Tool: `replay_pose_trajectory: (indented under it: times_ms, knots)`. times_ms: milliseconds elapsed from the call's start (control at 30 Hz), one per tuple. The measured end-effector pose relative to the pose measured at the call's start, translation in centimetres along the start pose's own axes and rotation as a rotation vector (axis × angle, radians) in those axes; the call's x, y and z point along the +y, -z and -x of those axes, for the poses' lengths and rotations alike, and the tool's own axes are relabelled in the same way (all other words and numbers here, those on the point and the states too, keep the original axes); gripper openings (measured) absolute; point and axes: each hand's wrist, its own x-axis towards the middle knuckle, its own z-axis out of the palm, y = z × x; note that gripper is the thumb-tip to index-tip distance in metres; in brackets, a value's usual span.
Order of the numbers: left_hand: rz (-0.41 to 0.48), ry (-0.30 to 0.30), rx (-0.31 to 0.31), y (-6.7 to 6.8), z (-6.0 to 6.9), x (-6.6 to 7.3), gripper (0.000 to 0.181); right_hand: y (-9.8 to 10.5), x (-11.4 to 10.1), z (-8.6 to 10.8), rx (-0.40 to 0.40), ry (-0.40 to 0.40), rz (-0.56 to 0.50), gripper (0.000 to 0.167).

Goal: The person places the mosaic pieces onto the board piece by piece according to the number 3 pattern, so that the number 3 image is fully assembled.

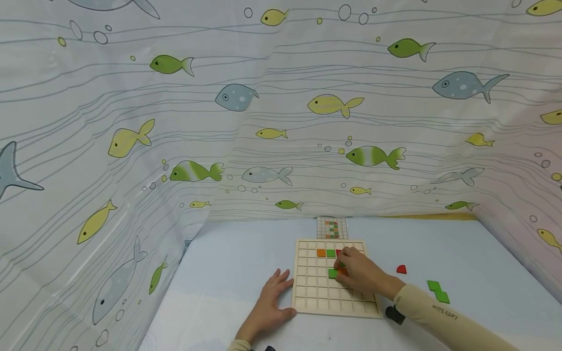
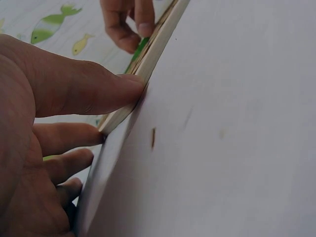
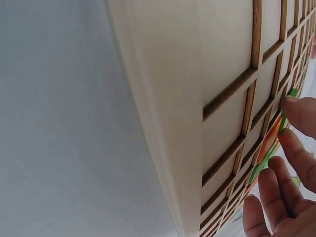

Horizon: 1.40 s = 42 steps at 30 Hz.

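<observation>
Looks part-way along, judging from five pieces in cells against three lying loose. At eight o'clock of the wooden board [image 1: 313, 304], left hand [image 1: 270, 302] with fingers spread and thumb touching the edge, perhaps to steady it. Next, towards twelve o'clock within the grid, a row of orange piece [image 1: 321, 253], green piece [image 1: 331, 253] and red piece [image 1: 338, 252]; nearer the centre, second green piece [image 1: 332, 273] with second orange piece [image 1: 343, 271] beside it. Beyond the board, at twelve o'clock, small card [image 1: 322, 229] with a coloured grid. Near the centre, right hand [image 1: 356, 269] pinching another green piece [image 3: 283, 124] between thumb and finger; cannot tell whether fully seated in a cell. Left to place, apparently, off the board around three o'clock: loose red piece [image 1: 401, 269] with a curved side, then, towards four, two loose green pieces [image 1: 438, 292] meeting at their corners. Hard to make out, again left to right: left sleeve [image 1: 239, 345], cut off at six o'clock of the head view; card colours, too small to read cell by cell; red and second orange pieces, partly hidden by right fingers; cells under the right palm, covered; dark object [image 1: 395, 315] by the right wrist, unclear
</observation>
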Motion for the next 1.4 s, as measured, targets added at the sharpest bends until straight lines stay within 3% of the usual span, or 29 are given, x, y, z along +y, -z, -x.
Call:
replay_pose_trajectory:
  times_ms: [400,633,933,1400]
  knots:
    - [-0.008,-0.016,0.005,-0.03,-0.14,-0.24,0.073,0.11,0.05,-0.06,0.011,0.029,-0.050,0.018]
    - [-0.008,-0.026,0.010,0.01,-0.20,-0.34,0.073,-0.10,0.44,-0.31,0.016,0.017,-0.037,0.018]
    - [-0.001,-0.022,0.010,-0.02,-0.18,-0.31,0.073,-0.03,0.59,-0.44,-0.014,-0.025,-0.106,0.015]
    - [-0.004,-0.008,0.003,-0.03,0.01,-0.22,0.073,-0.19,0.18,-0.53,0.027,-0.045,-0.103,0.014]
